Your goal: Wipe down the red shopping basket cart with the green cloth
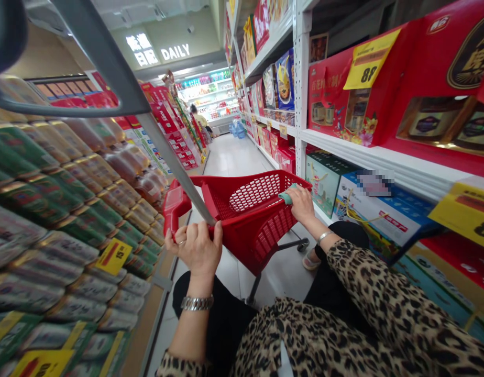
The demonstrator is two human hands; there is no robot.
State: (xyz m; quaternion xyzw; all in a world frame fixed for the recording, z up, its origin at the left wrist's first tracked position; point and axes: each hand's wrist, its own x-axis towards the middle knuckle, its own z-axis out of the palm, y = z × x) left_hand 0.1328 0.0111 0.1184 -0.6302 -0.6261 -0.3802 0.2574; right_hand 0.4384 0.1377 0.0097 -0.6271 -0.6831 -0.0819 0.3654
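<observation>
A red plastic shopping trolley basket [271, 243] with a mesh-patterned wall stands just ahead of me on wheels. My left hand [195, 251], with a ring and a metal wristwatch, is closed around the basket's near rim, close to a long grey pole [175, 157]. My right hand [300, 204], with a thin bracelet, rests over a teal grip [287, 197] on the far rim. Leopard-print sleeves cover both forearms. The basket's inside is partly hidden from this angle, and nothing shows in its visible part.
Stacked drink cans [49, 251] line shelves close on the left. White shelving [300, 94] on the right holds red gift boxes [355, 89] and yellow price tags. A tiled aisle [234, 162] runs ahead towards a distant person [198, 118] and a lit refrigerated display [208, 99].
</observation>
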